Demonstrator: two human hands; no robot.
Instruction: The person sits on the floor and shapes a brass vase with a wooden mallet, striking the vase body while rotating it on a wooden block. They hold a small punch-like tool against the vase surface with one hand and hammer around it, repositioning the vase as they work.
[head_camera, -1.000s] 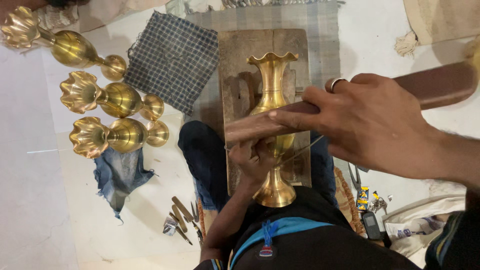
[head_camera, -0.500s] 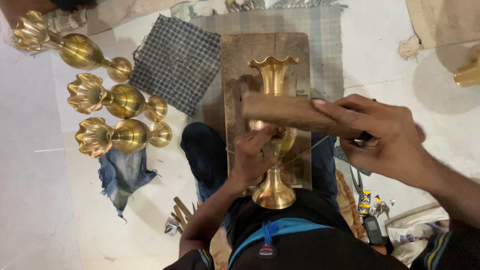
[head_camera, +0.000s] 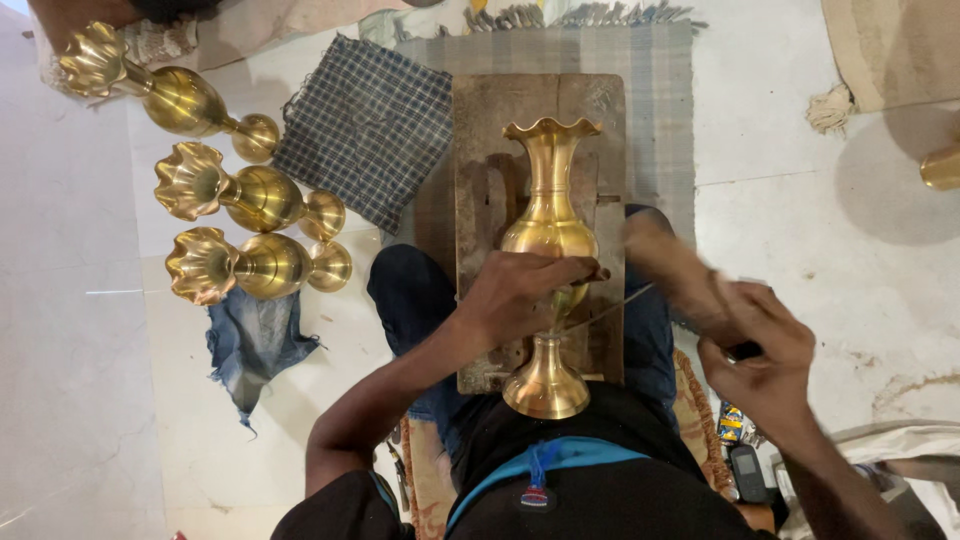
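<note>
Brass vase pinned on the board, mallet in my other hand

The brass vase (head_camera: 549, 235) lies along the middle of the wooden board (head_camera: 480, 130) across my lap, long axis running straight away from me: frilled mouth toward the far edge, round foot against my belly. My left hand (head_camera: 520, 295) has its fingers (head_camera: 560, 270) closed over the belly, pressing a thin rod (head_camera: 600, 312) against it. My right hand (head_camera: 765, 350) is wrapped tight around a wooden mallet (head_camera: 670, 265), blurred just right of the vase. The round body could roll under a blow if my grip slackens, or the rod could skid and scar the brass. Three finished vases (head_camera: 245, 200) lie on the floor, well left.
</note>
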